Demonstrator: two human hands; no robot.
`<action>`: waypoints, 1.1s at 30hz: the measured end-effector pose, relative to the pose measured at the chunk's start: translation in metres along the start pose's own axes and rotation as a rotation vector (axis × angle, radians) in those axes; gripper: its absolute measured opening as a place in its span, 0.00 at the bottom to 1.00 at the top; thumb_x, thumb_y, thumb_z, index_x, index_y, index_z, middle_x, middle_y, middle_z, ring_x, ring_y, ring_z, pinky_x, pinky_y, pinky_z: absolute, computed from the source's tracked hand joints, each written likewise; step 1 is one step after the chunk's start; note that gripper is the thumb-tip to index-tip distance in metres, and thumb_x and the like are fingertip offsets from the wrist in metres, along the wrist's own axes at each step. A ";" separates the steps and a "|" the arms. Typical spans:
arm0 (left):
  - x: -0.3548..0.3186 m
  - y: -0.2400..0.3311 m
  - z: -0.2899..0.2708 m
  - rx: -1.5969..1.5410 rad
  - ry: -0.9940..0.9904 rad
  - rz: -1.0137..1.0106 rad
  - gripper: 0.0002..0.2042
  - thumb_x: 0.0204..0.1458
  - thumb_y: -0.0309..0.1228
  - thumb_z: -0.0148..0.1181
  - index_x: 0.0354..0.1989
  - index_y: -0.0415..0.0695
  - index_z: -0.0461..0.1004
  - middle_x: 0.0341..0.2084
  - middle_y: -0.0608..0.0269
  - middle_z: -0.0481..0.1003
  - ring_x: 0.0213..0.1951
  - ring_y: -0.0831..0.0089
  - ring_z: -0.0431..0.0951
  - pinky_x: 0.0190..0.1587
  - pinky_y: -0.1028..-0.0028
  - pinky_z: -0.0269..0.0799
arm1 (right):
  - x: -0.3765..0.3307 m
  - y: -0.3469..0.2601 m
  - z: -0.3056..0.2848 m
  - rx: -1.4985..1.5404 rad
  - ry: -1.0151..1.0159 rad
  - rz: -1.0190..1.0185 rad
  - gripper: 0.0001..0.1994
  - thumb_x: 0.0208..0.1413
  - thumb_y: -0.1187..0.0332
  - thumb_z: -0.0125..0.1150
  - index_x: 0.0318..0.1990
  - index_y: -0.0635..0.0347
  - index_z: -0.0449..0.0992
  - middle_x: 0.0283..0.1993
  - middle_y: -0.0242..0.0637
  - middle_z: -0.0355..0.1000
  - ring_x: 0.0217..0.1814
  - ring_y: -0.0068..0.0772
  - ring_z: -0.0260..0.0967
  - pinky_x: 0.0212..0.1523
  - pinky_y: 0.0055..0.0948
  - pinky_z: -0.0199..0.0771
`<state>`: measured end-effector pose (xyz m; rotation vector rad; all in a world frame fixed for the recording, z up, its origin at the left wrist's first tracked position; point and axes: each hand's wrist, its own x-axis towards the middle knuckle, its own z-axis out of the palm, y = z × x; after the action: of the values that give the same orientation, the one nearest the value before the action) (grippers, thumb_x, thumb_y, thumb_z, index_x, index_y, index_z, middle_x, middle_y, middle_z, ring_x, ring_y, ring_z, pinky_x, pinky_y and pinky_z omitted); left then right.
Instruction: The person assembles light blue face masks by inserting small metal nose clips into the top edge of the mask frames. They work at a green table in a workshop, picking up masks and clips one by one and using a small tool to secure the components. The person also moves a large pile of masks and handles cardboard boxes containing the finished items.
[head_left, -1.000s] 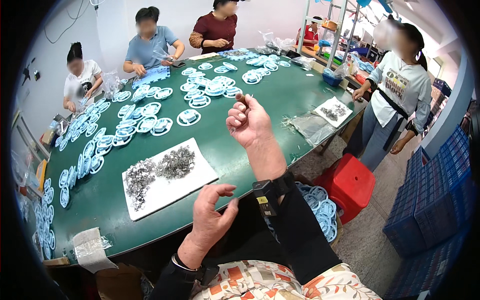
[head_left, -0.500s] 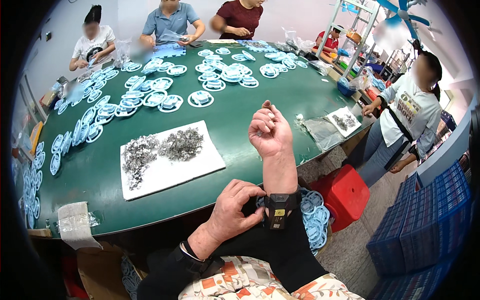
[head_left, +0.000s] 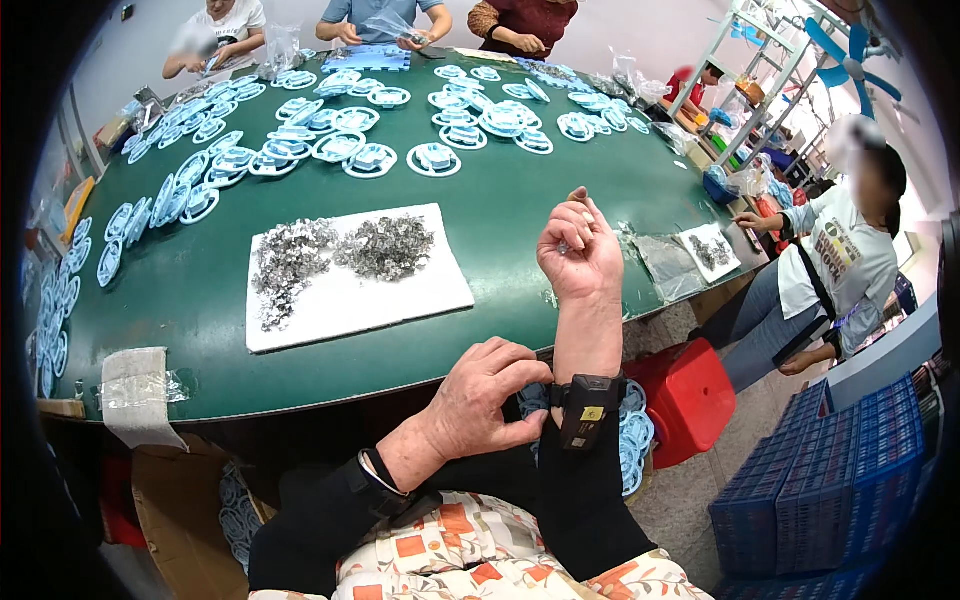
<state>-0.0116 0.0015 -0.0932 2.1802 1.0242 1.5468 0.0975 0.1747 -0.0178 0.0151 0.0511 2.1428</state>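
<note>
My right hand is raised palm up over the table's near edge. Its fingers curl inward, and a tiny glint shows among them, too small to name. Strapped round my right wrist is a black box-shaped device with a yellow label. At the device's left side, my left hand pinches its black strap between thumb and forefinger. Left of my right hand, a white board lies on the green table, bearing two heaps of small silvery metal pieces.
Many light-blue round plastic parts cover the far and left table. A red stool stands at my right, near stacked blue crates. A co-worker stands at right; others work across the table. A cardboard box sits below left.
My view has tilted down, so the table and parts sit higher in the picture. Both hands keep nearly the same pose, with the left still at the right wrist's strap.
</note>
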 end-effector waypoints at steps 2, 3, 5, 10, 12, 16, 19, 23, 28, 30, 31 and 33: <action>-0.006 -0.003 0.002 -0.017 -0.002 -0.021 0.19 0.39 0.27 0.71 0.42 0.43 0.75 0.39 0.56 0.76 0.41 0.58 0.76 0.46 0.63 0.74 | 0.002 0.005 -0.002 -0.014 0.026 -0.030 0.12 0.73 0.68 0.44 0.41 0.66 0.72 0.21 0.25 0.57 0.15 0.17 0.50 0.15 0.19 0.51; -0.006 -0.005 0.002 -0.044 -0.010 -0.030 0.19 0.40 0.27 0.71 0.43 0.43 0.76 0.39 0.56 0.77 0.42 0.58 0.77 0.46 0.63 0.74 | 0.002 0.005 -0.004 -0.030 0.030 -0.008 0.13 0.73 0.66 0.43 0.41 0.64 0.72 0.21 0.25 0.58 0.16 0.17 0.51 0.15 0.20 0.51; -0.005 -0.008 0.001 -0.098 -0.023 -0.050 0.20 0.41 0.28 0.71 0.45 0.43 0.76 0.39 0.56 0.77 0.42 0.60 0.77 0.47 0.64 0.74 | 0.003 0.005 -0.008 -0.064 0.040 0.038 0.14 0.75 0.62 0.41 0.42 0.60 0.72 0.22 0.25 0.59 0.16 0.18 0.52 0.16 0.21 0.52; 0.022 -0.005 -0.040 -0.348 0.010 -0.429 0.19 0.56 0.30 0.63 0.56 0.40 0.73 0.33 0.64 0.79 0.37 0.78 0.77 0.46 0.73 0.74 | -0.016 0.014 0.002 -0.463 -0.083 -0.045 0.13 0.74 0.60 0.45 0.42 0.57 0.73 0.22 0.23 0.59 0.16 0.17 0.51 0.15 0.19 0.50; 0.036 -0.018 -0.067 -0.555 0.147 -0.606 0.17 0.61 0.32 0.59 0.56 0.39 0.74 0.31 0.69 0.77 0.35 0.82 0.75 0.42 0.78 0.73 | -0.036 0.029 0.003 -0.703 -0.159 -0.062 0.13 0.73 0.59 0.47 0.42 0.56 0.73 0.21 0.23 0.58 0.15 0.17 0.50 0.14 0.19 0.49; 0.072 -0.061 -0.110 -0.906 0.475 -0.781 0.09 0.62 0.35 0.59 0.45 0.46 0.76 0.23 0.73 0.73 0.26 0.81 0.72 0.31 0.78 0.70 | -0.087 0.068 -0.030 -1.256 -0.214 -0.069 0.06 0.69 0.65 0.59 0.41 0.58 0.74 0.24 0.21 0.63 0.20 0.12 0.56 0.18 0.17 0.54; 0.098 -0.098 -0.123 -1.087 0.702 -0.912 0.05 0.61 0.36 0.61 0.40 0.51 0.75 0.20 0.76 0.70 0.23 0.81 0.70 0.25 0.77 0.66 | -0.113 0.103 -0.050 -1.557 -0.215 -0.138 0.04 0.64 0.71 0.65 0.41 0.61 0.77 0.28 0.21 0.66 0.29 0.10 0.61 0.28 0.15 0.60; 0.113 -0.117 -0.135 -0.733 0.802 -0.938 0.04 0.57 0.37 0.61 0.35 0.52 0.76 0.18 0.77 0.64 0.21 0.83 0.64 0.25 0.78 0.62 | -0.113 0.120 -0.067 -1.688 -0.356 -0.461 0.11 0.56 0.72 0.71 0.44 0.63 0.77 0.37 0.28 0.68 0.31 0.13 0.61 0.30 0.16 0.63; 0.119 -0.130 -0.120 0.316 0.609 -0.653 0.11 0.55 0.36 0.61 0.38 0.43 0.83 0.26 0.58 0.82 0.29 0.68 0.83 0.36 0.66 0.77 | -0.103 0.131 -0.024 -1.973 -0.498 -0.744 0.12 0.52 0.71 0.74 0.42 0.62 0.78 0.38 0.38 0.72 0.35 0.31 0.69 0.35 0.29 0.72; 0.121 -0.124 -0.114 0.550 0.467 -0.602 0.09 0.55 0.36 0.61 0.36 0.46 0.82 0.26 0.57 0.82 0.30 0.60 0.84 0.35 0.63 0.78 | -0.097 0.136 -0.016 -2.022 -0.555 -0.811 0.13 0.51 0.70 0.74 0.41 0.61 0.79 0.39 0.40 0.74 0.37 0.37 0.73 0.38 0.33 0.74; 0.123 -0.123 -0.108 0.641 0.413 -0.527 0.08 0.54 0.36 0.61 0.36 0.47 0.82 0.26 0.57 0.82 0.29 0.59 0.84 0.35 0.62 0.79 | -0.096 0.141 -0.009 -2.023 -0.539 -0.796 0.13 0.51 0.66 0.74 0.41 0.61 0.80 0.38 0.41 0.75 0.40 0.42 0.75 0.40 0.37 0.74; 0.123 -0.122 -0.101 0.828 0.304 -0.377 0.07 0.54 0.36 0.61 0.35 0.48 0.81 0.25 0.57 0.81 0.29 0.57 0.83 0.34 0.61 0.79 | -0.092 0.146 -0.002 -2.061 -0.537 -0.792 0.14 0.51 0.64 0.74 0.40 0.61 0.80 0.37 0.40 0.75 0.39 0.41 0.74 0.39 0.37 0.74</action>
<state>-0.1279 0.1552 -0.0384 1.9999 2.3526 1.4385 0.0247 0.0183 -0.0123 -0.5090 -1.9785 0.5693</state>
